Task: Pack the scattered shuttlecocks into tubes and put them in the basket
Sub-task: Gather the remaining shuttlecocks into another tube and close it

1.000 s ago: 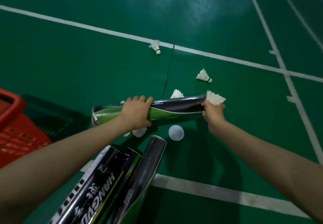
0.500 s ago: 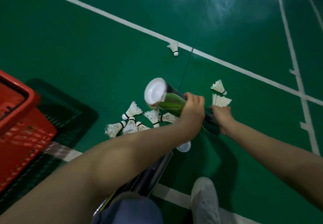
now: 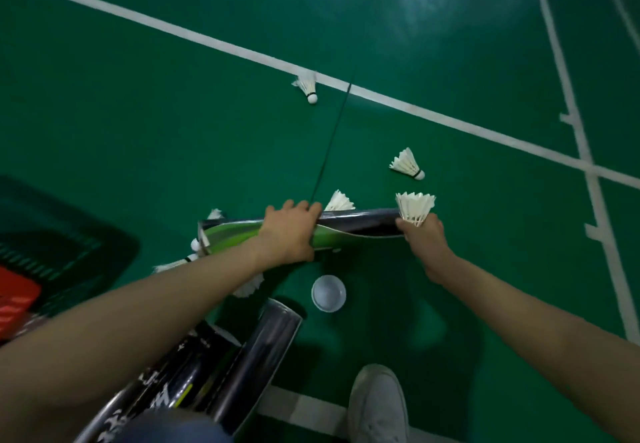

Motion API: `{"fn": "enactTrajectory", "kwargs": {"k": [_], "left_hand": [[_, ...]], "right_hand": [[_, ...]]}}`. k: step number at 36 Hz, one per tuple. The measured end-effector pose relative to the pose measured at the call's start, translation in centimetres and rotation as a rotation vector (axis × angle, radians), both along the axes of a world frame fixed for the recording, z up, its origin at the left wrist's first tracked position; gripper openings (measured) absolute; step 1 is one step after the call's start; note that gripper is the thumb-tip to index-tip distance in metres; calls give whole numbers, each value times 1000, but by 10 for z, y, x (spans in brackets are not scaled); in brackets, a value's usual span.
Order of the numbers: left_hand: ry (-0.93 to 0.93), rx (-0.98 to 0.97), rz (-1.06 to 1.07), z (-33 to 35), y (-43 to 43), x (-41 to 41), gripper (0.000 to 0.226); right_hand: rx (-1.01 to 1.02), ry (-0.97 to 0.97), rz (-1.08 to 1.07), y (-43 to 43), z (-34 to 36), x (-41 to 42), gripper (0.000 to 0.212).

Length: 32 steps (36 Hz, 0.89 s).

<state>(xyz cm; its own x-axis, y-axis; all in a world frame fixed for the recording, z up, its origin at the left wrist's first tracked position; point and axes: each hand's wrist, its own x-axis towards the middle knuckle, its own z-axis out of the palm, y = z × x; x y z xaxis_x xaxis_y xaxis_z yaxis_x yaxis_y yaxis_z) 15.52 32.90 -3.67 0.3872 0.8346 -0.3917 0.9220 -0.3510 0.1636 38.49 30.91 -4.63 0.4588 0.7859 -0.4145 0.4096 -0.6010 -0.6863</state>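
A black and green shuttlecock tube [image 3: 360, 226] lies level above the green floor. My left hand [image 3: 289, 231] grips it round its middle. My right hand [image 3: 424, 233] holds a white shuttlecock [image 3: 415, 207] at the tube's right mouth, feathers pointing up. Loose shuttlecocks lie on the floor: one on the white line [image 3: 307, 86], one to the right [image 3: 407, 164], one just behind the tube [image 3: 339, 201], and several partly hidden under my left arm [image 3: 247, 287]. The red basket [image 3: 15, 299] shows at the left edge.
A white tube cap [image 3: 328, 293] lies on the floor below the tube. Other black tubes [image 3: 249, 363] lie bundled at the bottom centre, beside my white shoe [image 3: 377, 404]. A dark green mat [image 3: 59, 248] sits by the basket.
The tube, tilted with its capped end towards me half a second ago, is level again. My right hand still holds the shuttlecock at its right end.
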Motion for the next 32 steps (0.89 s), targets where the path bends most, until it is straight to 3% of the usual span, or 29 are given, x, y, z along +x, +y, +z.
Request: {"fn": "enactTrajectory", "kwargs": {"k": [2,10,14,16,18,20,23,27,32], "left_hand": [[-30,-10,8,-7,-1,-9,79],[-56,10,45,-13,-10,-35,68],[-92,22,84,-13,-13,-41,90],[-128,14,111,-12,-15,-44,88],[-144,10,143,-9,-17,-45,82],[-145,-3,180,-5,-17,-45,79],[-104,-41,206,5,-16,-46,74],[-110,-115,190,17,-20,-46,68],[-207,-190,206,20,-28,-35,70]], "right_hand": [[50,25,-26,1,-7,-1,39],[357,283,-168,4,-12,-38,25],[488,425,-159,1,4,-52,24],[502,513,-145,1,10,-54,24],[516,633,-197,3,15,-52,38],[532,740,-254,3,18,-47,69],[579,750,-245,2,17,-39,87],[630,797,-229,-3,17,-32,76],[580,751,-249,-9,14,-32,43]]}}
